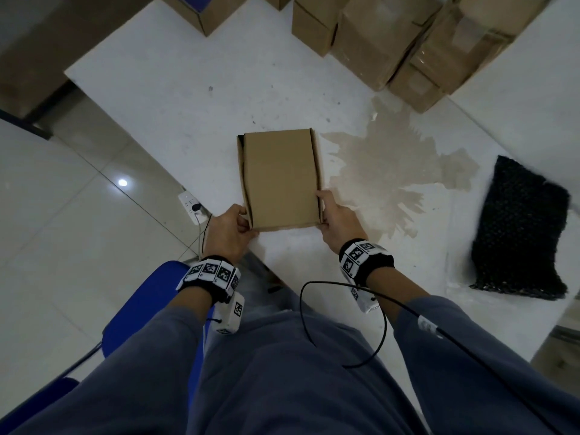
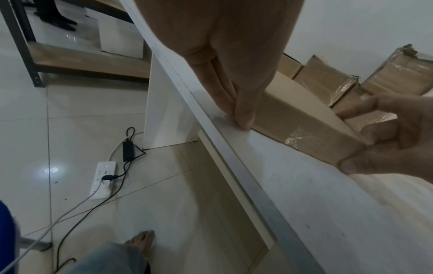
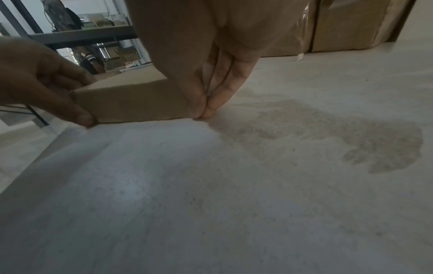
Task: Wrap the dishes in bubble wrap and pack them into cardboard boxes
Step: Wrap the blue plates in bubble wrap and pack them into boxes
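Closed box held at both near corners

The left hand [image 1: 227, 230] and right hand [image 1: 337, 219] have their fingers pinching the box [image 1: 281, 178], flat on the tabletop [image 1: 175, 89]; packing looks done, so next probably comes sealing or stacking.

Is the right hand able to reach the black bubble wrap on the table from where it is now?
Probably yes. The right hand holds the cardboard box, and only bare, stained table lies between it and the black bubble wrap; it must release the box first.
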A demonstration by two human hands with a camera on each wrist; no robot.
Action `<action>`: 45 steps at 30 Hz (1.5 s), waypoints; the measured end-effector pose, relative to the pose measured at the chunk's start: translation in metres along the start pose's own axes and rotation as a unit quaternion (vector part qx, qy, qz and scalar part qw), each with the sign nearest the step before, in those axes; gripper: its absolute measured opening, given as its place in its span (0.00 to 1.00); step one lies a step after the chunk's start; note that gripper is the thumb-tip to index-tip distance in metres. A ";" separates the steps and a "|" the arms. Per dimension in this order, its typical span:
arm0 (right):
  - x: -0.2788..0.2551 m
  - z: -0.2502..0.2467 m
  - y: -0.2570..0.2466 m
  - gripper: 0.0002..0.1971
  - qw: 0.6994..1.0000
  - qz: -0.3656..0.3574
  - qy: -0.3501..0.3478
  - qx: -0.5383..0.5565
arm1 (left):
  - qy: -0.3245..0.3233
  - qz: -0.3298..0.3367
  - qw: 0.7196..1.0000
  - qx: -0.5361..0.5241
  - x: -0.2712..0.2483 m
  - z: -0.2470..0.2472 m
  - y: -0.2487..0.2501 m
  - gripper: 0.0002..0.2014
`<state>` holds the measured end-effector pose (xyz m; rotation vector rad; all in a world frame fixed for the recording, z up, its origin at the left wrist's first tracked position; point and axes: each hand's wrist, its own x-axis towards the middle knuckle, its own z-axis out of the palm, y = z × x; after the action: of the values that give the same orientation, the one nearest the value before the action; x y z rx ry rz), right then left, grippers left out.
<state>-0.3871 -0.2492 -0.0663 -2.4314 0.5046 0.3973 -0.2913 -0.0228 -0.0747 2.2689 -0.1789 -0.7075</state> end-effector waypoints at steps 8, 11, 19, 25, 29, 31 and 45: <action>0.009 -0.013 -0.003 0.44 0.996 0.059 -0.019 0.068 | -0.044 0.047 0.998 -0.017 0.014 -0.009 0.008 0.39; 0.013 -0.015 -0.008 0.28 0.997 0.062 -0.030 0.035 | -0.044 0.067 0.997 0.003 0.022 -0.012 0.012 0.34; 0.021 -0.017 -0.017 0.23 0.990 0.124 -0.061 0.024 | -0.058 0.016 0.998 0.018 0.040 -0.020 0.013 0.26; 0.057 -0.032 -0.030 0.39 0.978 0.180 -0.004 0.102 | -0.045 0.004 0.996 -0.073 0.094 -0.040 0.046 0.34; 0.086 -0.040 -0.043 0.52 0.975 0.195 0.018 0.104 | -0.001 0.048 0.999 -0.025 0.144 -0.039 0.069 0.32; 0.094 -0.043 -0.046 0.55 0.972 0.207 0.015 0.109 | -0.010 0.059 0.998 0.010 0.156 -0.035 0.075 0.29; 0.105 -0.028 -0.058 0.57 0.958 0.274 0.014 0.083 | 0.024 0.106 0.993 0.039 0.157 -0.014 0.074 0.25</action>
<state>-0.2642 -0.2513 -0.0572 -2.1094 1.1828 0.5219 -0.1463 -0.1182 -0.0842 2.2949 -0.4250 -0.5426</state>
